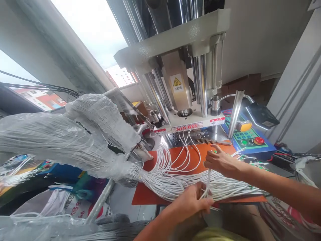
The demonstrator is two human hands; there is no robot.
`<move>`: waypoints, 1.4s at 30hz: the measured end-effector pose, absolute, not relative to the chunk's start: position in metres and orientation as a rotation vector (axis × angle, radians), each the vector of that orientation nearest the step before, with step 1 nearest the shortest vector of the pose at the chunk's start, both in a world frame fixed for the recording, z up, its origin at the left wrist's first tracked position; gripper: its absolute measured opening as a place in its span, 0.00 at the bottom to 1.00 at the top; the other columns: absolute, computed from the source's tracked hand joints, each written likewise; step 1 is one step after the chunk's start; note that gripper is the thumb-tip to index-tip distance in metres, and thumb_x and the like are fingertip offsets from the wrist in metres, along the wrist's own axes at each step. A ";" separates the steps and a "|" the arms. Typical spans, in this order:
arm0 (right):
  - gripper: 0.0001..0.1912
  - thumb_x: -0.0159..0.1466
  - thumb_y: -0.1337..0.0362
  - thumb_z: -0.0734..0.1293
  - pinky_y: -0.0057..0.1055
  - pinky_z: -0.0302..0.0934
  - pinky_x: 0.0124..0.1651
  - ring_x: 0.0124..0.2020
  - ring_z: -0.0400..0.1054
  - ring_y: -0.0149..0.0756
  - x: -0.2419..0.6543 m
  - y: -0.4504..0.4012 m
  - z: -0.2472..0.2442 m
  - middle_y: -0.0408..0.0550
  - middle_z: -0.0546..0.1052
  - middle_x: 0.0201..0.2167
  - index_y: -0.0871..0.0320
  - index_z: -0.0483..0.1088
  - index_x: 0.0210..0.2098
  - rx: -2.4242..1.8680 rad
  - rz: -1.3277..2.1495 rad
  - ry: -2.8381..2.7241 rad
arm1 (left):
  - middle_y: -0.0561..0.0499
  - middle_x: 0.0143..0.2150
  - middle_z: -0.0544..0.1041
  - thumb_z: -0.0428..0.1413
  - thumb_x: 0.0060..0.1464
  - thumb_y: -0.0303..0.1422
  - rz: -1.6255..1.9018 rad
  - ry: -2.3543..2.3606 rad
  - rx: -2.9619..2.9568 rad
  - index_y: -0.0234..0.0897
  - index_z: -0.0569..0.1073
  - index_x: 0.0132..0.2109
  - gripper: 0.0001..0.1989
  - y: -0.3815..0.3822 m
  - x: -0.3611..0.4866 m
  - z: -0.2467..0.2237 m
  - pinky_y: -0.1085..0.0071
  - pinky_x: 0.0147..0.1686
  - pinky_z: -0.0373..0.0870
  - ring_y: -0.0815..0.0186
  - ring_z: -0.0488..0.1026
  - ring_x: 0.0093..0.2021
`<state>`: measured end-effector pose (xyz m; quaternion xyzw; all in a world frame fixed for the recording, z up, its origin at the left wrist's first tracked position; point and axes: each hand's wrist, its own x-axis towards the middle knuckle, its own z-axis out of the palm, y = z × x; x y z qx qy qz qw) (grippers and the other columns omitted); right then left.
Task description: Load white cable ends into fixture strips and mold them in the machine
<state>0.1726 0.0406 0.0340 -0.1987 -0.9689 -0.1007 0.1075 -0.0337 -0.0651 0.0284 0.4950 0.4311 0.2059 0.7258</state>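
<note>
Cable strand, white, runs as a short near-vertical span between the two hands, above the near part of the cable bundle. Its upper end enters the curled fingers of the right hand, which are closed on it; the index finger of this hand points up and to the left, toward the press. Its lower end meets the left hand, where thumb and fingers come together around it; the exact contact of each fingertip is partly hidden. The bundle lies across the orange board, beneath and beyond the left hand, and extends to the right below the right forearm. Several separate white cables curve from under the front plate of the press onto the board, to the left of the right hand. Plastic wrap encloses the bundle at left. A control box with a red button stands beyond the right forearm.
</note>
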 end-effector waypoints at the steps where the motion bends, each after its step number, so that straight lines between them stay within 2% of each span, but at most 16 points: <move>1: 0.09 0.65 0.73 0.57 0.51 0.46 0.57 0.39 0.62 0.39 0.168 0.034 0.037 0.45 0.72 0.30 0.56 0.67 0.36 -0.548 -0.315 -2.850 | 0.51 0.29 0.74 0.63 0.48 0.44 0.463 0.890 1.007 0.35 0.67 0.46 0.24 -0.062 -0.027 0.030 0.73 0.27 0.65 0.69 0.70 0.25; 4: 0.11 0.62 0.71 0.59 0.54 0.45 0.60 0.46 0.64 0.43 0.161 0.018 0.043 0.49 0.75 0.36 0.54 0.69 0.40 -0.495 -0.282 -2.841 | 0.49 0.31 0.73 0.66 0.42 0.43 0.616 0.795 0.815 0.31 0.69 0.40 0.24 -0.049 -0.005 0.034 0.71 0.26 0.67 0.69 0.71 0.25; 6: 0.21 0.61 0.71 0.59 0.57 0.44 0.62 0.57 0.60 0.47 0.170 0.017 0.048 0.52 0.73 0.49 0.52 0.67 0.52 -0.519 -0.147 -2.795 | 0.53 0.27 0.70 0.65 0.43 0.45 0.668 0.801 0.775 0.30 0.69 0.34 0.22 -0.040 0.007 0.035 0.76 0.19 0.58 0.76 0.63 0.18; 8: 0.33 0.61 0.71 0.59 0.58 0.45 0.63 0.66 0.48 0.49 0.190 0.024 0.055 0.53 0.61 0.64 0.50 0.54 0.65 -0.607 0.096 -2.720 | 0.56 0.24 0.67 0.63 0.47 0.47 0.671 0.820 0.774 0.31 0.70 0.38 0.22 -0.035 0.013 0.033 0.78 0.15 0.46 0.80 0.53 0.15; 10: 0.38 0.63 0.68 0.59 0.55 0.48 0.64 0.69 0.40 0.48 0.215 0.035 0.063 0.51 0.49 0.70 0.49 0.43 0.69 -0.716 0.425 -2.620 | 0.58 0.23 0.66 0.59 0.52 0.48 0.664 0.842 0.790 0.32 0.70 0.43 0.23 -0.034 0.016 0.030 0.77 0.15 0.42 0.80 0.51 0.15; 12: 0.35 0.65 0.61 0.59 0.52 0.49 0.65 0.69 0.41 0.47 0.233 0.047 0.064 0.49 0.46 0.70 0.48 0.43 0.69 -0.835 0.729 -2.433 | 0.58 0.23 0.66 0.58 0.52 0.49 0.678 0.864 0.809 0.32 0.70 0.43 0.23 -0.034 0.018 0.027 0.77 0.14 0.42 0.79 0.51 0.14; 16: 0.28 0.70 0.51 0.50 0.50 0.45 0.67 0.67 0.48 0.44 0.229 0.053 0.050 0.49 0.58 0.66 0.51 0.55 0.66 -0.922 1.153 -2.135 | 0.56 0.22 0.68 0.58 0.51 0.51 0.679 0.891 0.838 0.30 0.72 0.44 0.26 -0.028 0.024 0.026 0.75 0.14 0.43 0.78 0.55 0.13; 20: 0.28 0.70 0.49 0.50 0.46 0.56 0.63 0.60 0.62 0.43 0.210 0.036 0.045 0.51 0.68 0.60 0.50 0.55 0.66 -0.842 1.420 -2.174 | 0.55 0.22 0.69 0.57 0.51 0.52 0.669 0.910 0.802 0.31 0.71 0.42 0.26 -0.019 0.029 0.030 0.75 0.13 0.44 0.76 0.56 0.13; 24: 0.37 0.66 0.54 0.61 0.39 0.64 0.53 0.54 0.68 0.42 0.221 0.034 0.045 0.52 0.71 0.56 0.47 0.40 0.70 -0.967 1.113 -2.275 | 0.56 0.21 0.69 0.57 0.52 0.49 0.739 0.924 0.777 0.31 0.70 0.39 0.22 -0.015 0.027 0.029 0.76 0.13 0.43 0.77 0.54 0.13; 26: 0.31 0.65 0.60 0.64 0.34 0.66 0.45 0.45 0.71 0.38 0.231 0.040 0.038 0.49 0.77 0.45 0.47 0.53 0.66 -0.984 0.818 -2.395 | 0.54 0.21 0.70 0.55 0.55 0.48 0.731 0.913 0.792 0.30 0.72 0.40 0.22 -0.015 0.025 0.027 0.75 0.13 0.43 0.76 0.55 0.12; 28: 0.17 0.65 0.66 0.63 0.27 0.63 0.35 0.34 0.71 0.34 0.237 0.045 0.029 0.44 0.77 0.32 0.48 0.70 0.52 -0.972 0.507 -2.533 | 0.50 0.22 0.73 0.52 0.56 0.47 0.705 0.914 0.800 0.28 0.73 0.41 0.22 -0.015 0.022 0.025 0.75 0.13 0.45 0.75 0.57 0.12; 30: 0.13 0.65 0.71 0.60 0.24 0.58 0.27 0.29 0.69 0.31 0.236 0.045 0.024 0.44 0.75 0.28 0.52 0.74 0.41 -0.968 0.199 -2.545 | 0.45 0.25 0.77 0.52 0.56 0.46 0.692 0.926 0.756 0.27 0.74 0.41 0.22 -0.012 0.021 0.021 0.75 0.15 0.53 0.72 0.64 0.15; 33: 0.17 0.67 0.75 0.55 0.25 0.61 0.31 0.34 0.71 0.30 0.227 0.031 0.025 0.48 0.77 0.36 0.56 0.73 0.41 -0.832 -0.085 -2.377 | 0.39 0.33 0.79 0.55 0.55 0.40 0.776 0.889 0.618 0.27 0.74 0.42 0.18 -0.004 0.020 0.016 0.68 0.30 0.70 0.62 0.76 0.29; 35: 0.16 0.68 0.73 0.55 0.28 0.64 0.40 0.41 0.71 0.32 0.217 0.015 0.025 0.50 0.77 0.44 0.57 0.72 0.45 -0.670 -0.115 -2.350 | 0.38 0.35 0.79 0.56 0.55 0.36 0.864 0.851 0.546 0.26 0.74 0.41 0.14 0.002 0.019 0.014 0.64 0.40 0.71 0.60 0.77 0.35; 38: 0.14 0.69 0.65 0.57 0.34 0.66 0.45 0.45 0.71 0.37 0.202 -0.009 0.015 0.53 0.76 0.45 0.58 0.71 0.50 -0.509 -0.117 -2.396 | 0.37 0.36 0.79 0.54 0.57 0.33 0.906 0.812 0.526 0.25 0.74 0.42 0.13 0.008 0.019 0.015 0.63 0.42 0.70 0.59 0.78 0.36; 42: 0.20 0.69 0.52 0.59 0.34 0.67 0.39 0.42 0.71 0.39 0.193 -0.021 -0.005 0.54 0.77 0.44 0.59 0.71 0.50 -0.451 -0.116 -2.448 | 0.40 0.35 0.79 0.56 0.56 0.35 0.926 0.827 0.563 0.26 0.73 0.46 0.16 0.008 0.022 0.018 0.66 0.38 0.70 0.61 0.77 0.33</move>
